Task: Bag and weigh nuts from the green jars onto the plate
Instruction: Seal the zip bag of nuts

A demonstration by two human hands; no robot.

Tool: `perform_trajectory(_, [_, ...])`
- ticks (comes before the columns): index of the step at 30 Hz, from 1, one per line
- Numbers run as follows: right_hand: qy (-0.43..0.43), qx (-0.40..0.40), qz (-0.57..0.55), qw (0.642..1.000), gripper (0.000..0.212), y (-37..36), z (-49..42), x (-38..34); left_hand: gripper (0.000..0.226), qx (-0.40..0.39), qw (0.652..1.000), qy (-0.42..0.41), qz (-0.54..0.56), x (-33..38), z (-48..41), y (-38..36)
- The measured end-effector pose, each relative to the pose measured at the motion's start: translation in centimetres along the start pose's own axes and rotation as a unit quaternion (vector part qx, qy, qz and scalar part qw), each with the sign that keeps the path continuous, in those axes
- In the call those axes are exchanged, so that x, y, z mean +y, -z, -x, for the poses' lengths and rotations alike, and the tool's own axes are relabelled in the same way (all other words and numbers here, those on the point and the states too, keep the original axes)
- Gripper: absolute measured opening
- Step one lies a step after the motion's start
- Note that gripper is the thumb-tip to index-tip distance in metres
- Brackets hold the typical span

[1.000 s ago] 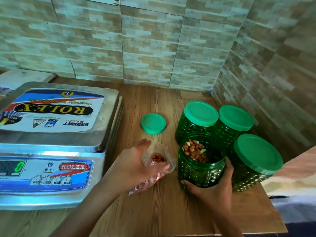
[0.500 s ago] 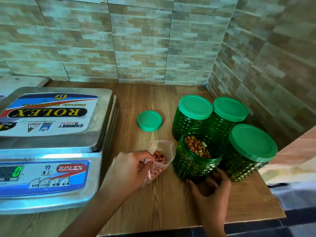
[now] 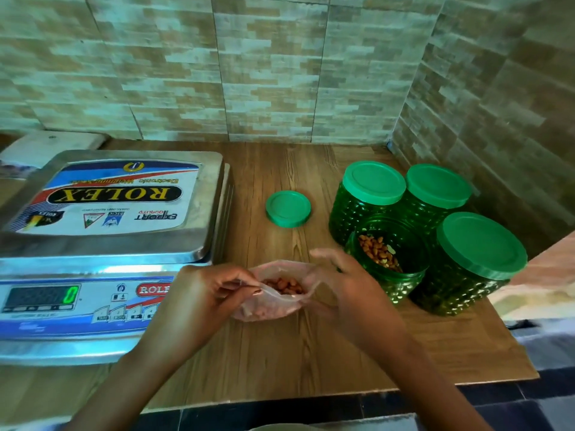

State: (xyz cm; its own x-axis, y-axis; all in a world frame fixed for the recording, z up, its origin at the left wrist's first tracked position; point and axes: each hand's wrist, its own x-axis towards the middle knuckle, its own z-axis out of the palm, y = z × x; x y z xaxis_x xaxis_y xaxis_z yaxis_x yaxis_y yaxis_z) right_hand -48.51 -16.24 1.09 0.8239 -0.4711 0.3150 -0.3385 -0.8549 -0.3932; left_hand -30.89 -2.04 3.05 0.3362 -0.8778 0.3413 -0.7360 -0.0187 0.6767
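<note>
A small clear plastic bag (image 3: pixel 273 301) with reddish nuts inside hangs just above the wooden counter. My left hand (image 3: pixel 202 293) pinches its near rim between thumb and fingers. My right hand (image 3: pixel 339 284) holds the bag's right side, its upper fingers spread. Right of the bag stands an open green jar (image 3: pixel 389 275) with nuts in it. Its lid (image 3: pixel 288 209) lies flat on the counter behind. The digital scale (image 3: pixel 102 244) sits at the left, its steel plate bare and its display reading 0.
Three closed green jars (image 3: pixel 373 194) (image 3: pixel 438 188) (image 3: pixel 476 259) cluster around the open one against the tiled right wall. The counter's front edge (image 3: pixel 311 396) runs just below my forearms. A white object (image 3: pixel 53 147) lies behind the scale.
My right hand left the open jar and came over to the bag's right side. My left hand shifted its grip to the bag's rim. The camera view tilted down slightly.
</note>
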Motion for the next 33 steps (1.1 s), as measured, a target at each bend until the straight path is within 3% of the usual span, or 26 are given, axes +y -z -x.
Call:
perform_trajectory(4, [0.004, -0.047, -0.032, 0.998, 0.008, 1.4, -1.1, -0.2, 0.029, 0.029, 1.0, 0.005, 0.012, -0.5, 0.3, 1.3])
perform_trajectory(7, [0.033, 0.001, -0.022, 0.999, 0.002, 3.2, -1.6, -1.6, 0.019, 0.074, 0.996, 0.009, 0.051, -0.5, 0.0, 2.0])
perform_trajectory(11, [0.023, -0.021, -0.021, 0.999, 0.007, 4.2, -1.2, -2.6, 0.02, 0.054, 0.998, 0.008, 0.043, -0.6, 0.0, 2.2])
perform_trajectory(18, [-0.03, -0.032, -0.083, 0.996, 0.011, 3.0, -0.6, -1.8, 0.033, 0.036, 0.99, 0.088, 0.101, -1.5, 0.2, 1.0])
perform_trajectory(22, [-0.124, 0.03, -0.188, 0.974, 0.04, 2.2, 0.2, -1.8, 0.029, 0.067, 0.968, 0.162, 0.181, -2.3, 0.3, 0.1])
perform_trajectory(27, [-0.184, 0.069, -0.258, 0.946, 0.017, 1.2, 1.2, -1.6, 0.008, 0.041, 0.957, 0.176, 0.226, -2.9, 0.6, -0.5])
perform_trajectory(33, [-0.203, 0.074, -0.288, 0.933, 0.011, 1.0, 1.3, -1.4, 0.009, 0.045, 0.949, 0.173, 0.26, -3.0, 0.6, -0.8])
